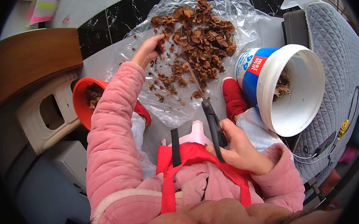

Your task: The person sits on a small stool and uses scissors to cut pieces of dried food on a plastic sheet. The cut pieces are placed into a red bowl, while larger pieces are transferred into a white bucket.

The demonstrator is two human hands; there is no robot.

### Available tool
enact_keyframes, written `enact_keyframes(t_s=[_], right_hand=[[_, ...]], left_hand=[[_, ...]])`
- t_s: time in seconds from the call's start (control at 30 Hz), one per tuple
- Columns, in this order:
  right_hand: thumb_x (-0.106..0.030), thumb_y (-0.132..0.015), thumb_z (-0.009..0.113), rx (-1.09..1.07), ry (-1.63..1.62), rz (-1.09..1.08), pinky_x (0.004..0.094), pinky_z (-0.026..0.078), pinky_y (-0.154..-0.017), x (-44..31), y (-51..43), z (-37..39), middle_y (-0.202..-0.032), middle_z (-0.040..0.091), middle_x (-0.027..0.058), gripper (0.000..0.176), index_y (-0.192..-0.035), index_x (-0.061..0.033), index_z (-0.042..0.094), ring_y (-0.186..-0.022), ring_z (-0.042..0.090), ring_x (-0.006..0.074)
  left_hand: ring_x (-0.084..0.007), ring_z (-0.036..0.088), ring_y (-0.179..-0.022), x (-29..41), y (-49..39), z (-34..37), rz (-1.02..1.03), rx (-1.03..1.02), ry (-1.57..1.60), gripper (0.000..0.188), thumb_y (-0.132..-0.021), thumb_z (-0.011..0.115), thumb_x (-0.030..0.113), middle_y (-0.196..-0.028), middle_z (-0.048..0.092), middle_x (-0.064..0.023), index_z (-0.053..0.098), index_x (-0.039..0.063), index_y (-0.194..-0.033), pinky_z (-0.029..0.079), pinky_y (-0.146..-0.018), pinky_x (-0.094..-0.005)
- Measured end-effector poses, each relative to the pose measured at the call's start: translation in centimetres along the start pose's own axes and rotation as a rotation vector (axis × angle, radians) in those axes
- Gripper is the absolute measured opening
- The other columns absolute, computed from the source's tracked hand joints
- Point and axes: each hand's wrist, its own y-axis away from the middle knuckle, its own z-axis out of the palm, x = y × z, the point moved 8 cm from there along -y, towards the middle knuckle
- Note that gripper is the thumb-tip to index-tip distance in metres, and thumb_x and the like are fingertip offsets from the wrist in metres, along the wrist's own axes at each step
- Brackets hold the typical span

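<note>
Brown mushrooms [207, 38] lie heaped on a sheet of clear plastic [173, 109] on the floor, with loose bits scattered along the near left side. My left hand [151, 51] reaches to the left edge of the heap, fingers bent. Something dark brown shows beneath the fingers; whether I grip it is unclear. In my right hand [240, 150] is a pair of scissors [210, 119] with black handles. Their blades point away from me, over the near edge of the heap.
An orange-red bucket [78, 100] with mushroom pieces stands at left, beside a pale plastic stool [54, 109]. On the right a white-and-blue bucket [305, 103] tilts towards me, mushroom pieces inside. Beyond it is a grey quilted cover [327, 39] with a phone [325, 144] and cable.
</note>
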Motion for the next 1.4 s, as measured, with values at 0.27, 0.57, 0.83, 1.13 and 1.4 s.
enact_keyframes(t_s=[0.27,0.57,0.83,1.13,1.4], right_hand=[[-0.044,-0.073,0.07,0.27,0.779,-0.186,0.0449,0.048,-0.055,-2.4,0.2,1.2,-0.067,0.061,0.0198,0.055,-0.088,0.0024,0.043,-0.063,0.063,0.0369],[-0.047,-0.072,0.069,0.184,0.898,-0.264,0.0438,0.047,-0.055,-2.2,-0.6,4.9,-0.066,0.06,0.019,0.057,-0.087,0.002,0.045,-0.063,0.062,0.0371],[-0.044,-0.073,0.066,0.127,0.914,-0.269,0.045,0.05,-0.064,-2.1,-1.4,6.2,-0.072,0.063,0.0211,0.054,-0.089,0.0039,0.047,-0.07,0.063,0.0387],[-0.036,-0.078,0.069,0.081,0.807,-0.24,0.0456,0.046,-0.057,-1.0,-2.5,6.4,-0.069,0.058,0.0243,0.048,-0.083,0.0047,0.044,-0.066,0.06,0.0418],[-0.04,-0.078,0.069,0.108,0.577,-0.06,0.0433,0.046,-0.059,-0.9,-2.9,4.7,-0.071,0.06,0.0235,0.049,-0.085,0.0038,0.047,-0.069,0.062,0.0393]], left_hand=[[-0.0126,0.049,-0.049,0.2,17.0,4.7,0.036,-0.03,-0.099,0.016,-0.086,0.056,0.023,-0.064,0.053,-0.002,0.057,0.007,-0.083,0.04,-0.042,-0.0274],[-0.0099,0.048,-0.047,-1.5,28.0,2.0,0.138,0.049,-0.213,0.02,-0.087,0.054,0.024,-0.065,0.056,-0.0006,0.064,0.007,-0.084,0.037,-0.042,-0.0252],[-0.0057,0.044,-0.046,-1.6,29.1,0.9,0.188,0.087,-0.229,0.02,-0.085,0.057,0.025,-0.065,0.057,0.0012,0.065,0.007,-0.081,0.032,-0.041,-0.0204],[-0.0039,0.041,-0.046,-0.8,27.6,-0.3,0.26,0.123,-0.415,0.019,-0.087,0.055,0.021,-0.064,0.056,0.0015,0.064,0.007,-0.08,0.03,-0.042,-0.0207],[-0.0084,0.049,-0.052,-0.6,23.7,-11.4,0.115,0.047,-0.126,0.018,-0.09,0.054,0.023,-0.07,0.059,0.0005,0.063,0.007,-0.086,0.039,-0.047,-0.0223]])
